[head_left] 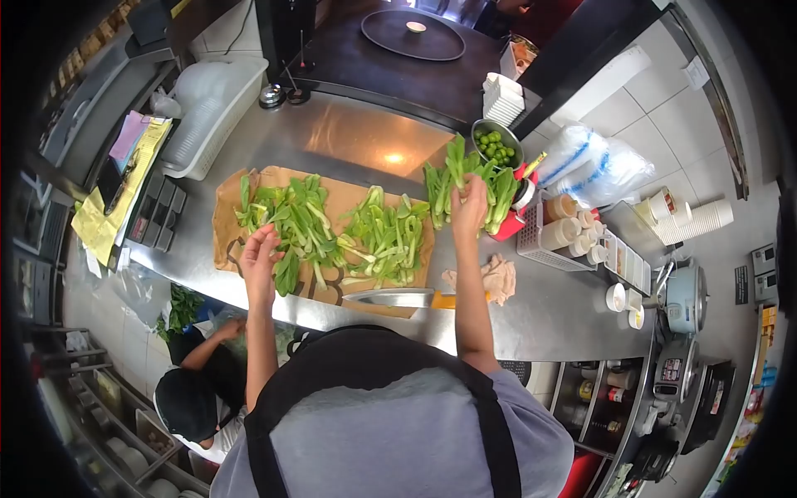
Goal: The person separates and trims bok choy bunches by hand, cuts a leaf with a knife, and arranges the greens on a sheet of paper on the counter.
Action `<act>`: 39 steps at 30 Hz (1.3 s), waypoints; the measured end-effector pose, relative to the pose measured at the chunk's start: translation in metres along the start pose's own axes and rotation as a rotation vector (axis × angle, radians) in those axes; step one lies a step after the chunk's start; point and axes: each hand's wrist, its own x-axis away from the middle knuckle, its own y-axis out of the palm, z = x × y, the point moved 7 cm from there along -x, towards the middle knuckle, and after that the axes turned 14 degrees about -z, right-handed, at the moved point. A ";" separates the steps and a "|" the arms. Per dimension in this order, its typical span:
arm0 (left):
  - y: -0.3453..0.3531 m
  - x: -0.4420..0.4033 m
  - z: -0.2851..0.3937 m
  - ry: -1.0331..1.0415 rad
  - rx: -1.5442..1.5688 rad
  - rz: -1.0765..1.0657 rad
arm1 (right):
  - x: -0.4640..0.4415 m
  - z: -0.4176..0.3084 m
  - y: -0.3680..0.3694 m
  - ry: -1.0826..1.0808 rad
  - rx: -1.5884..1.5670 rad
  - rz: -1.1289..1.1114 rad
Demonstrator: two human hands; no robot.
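My right hand [470, 204] is closed around the stem of a leafy green [456, 158], like bok choy, held above a pile of the same greens [503, 192] at the counter's right. My left hand [261, 249], fingers loosely bent and apart, hovers at the edge of the left pile of greens [299, 220]; I see nothing in it. A middle pile of greens [390, 236] shares the brown paper [228, 216] with the left one. In front of the middle pile lies a large knife [390, 297] with a yellow handle.
A crumpled cloth [498, 278] rests right of the knife. Beyond are a bowl of green limes [496, 146], a basket of sauce bottles [564, 241] and stacked white containers [502, 97]. A white tub [216, 124] stands back left. A co-worker in a dark cap [184, 404] crouches below left.
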 end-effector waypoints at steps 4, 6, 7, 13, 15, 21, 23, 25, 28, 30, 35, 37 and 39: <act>0.004 -0.002 -0.004 -0.019 -0.113 -0.046 | 0.008 0.027 0.035 0.069 0.284 -0.238; 0.013 0.000 -0.002 -0.025 -0.191 -0.089 | 0.011 0.027 0.035 0.108 0.289 -0.278; 0.017 0.000 -0.003 -0.031 -0.207 -0.108 | 0.009 0.020 0.032 0.077 0.285 -0.244; 0.039 -0.001 -0.010 -0.065 -0.266 -0.243 | -0.008 -0.037 0.084 -0.122 0.006 -0.359; 0.050 0.000 -0.009 -0.059 -0.292 -0.306 | -0.006 -0.048 0.126 -0.202 -0.025 -0.479; 0.065 0.005 -0.007 -0.079 -0.315 -0.404 | -0.008 -0.064 0.161 -0.294 0.189 -0.670; 0.066 0.005 -0.010 -0.081 -0.320 -0.425 | -0.013 -0.081 0.129 -0.224 0.161 -0.753; 0.072 0.006 -0.010 -0.097 -0.320 -0.454 | -0.018 -0.097 0.091 -0.232 0.014 -0.656; 0.089 0.002 -0.013 -0.091 -0.282 -0.524 | -0.018 -0.111 0.046 -0.163 -0.314 -0.565; 0.101 -0.003 -0.012 -0.063 -0.272 -0.508 | -0.013 -0.102 0.060 -0.128 -0.675 -0.571; 0.113 -0.020 -0.007 0.002 -0.098 -0.349 | 0.036 -0.121 0.102 0.146 -1.241 -0.664; 0.100 -0.029 -0.022 0.009 -0.079 -0.264 | 0.055 -0.128 0.121 0.219 -1.366 -0.654; 0.083 -0.030 -0.032 0.022 -0.051 -0.224 | 0.061 -0.134 0.118 0.077 -1.050 -0.637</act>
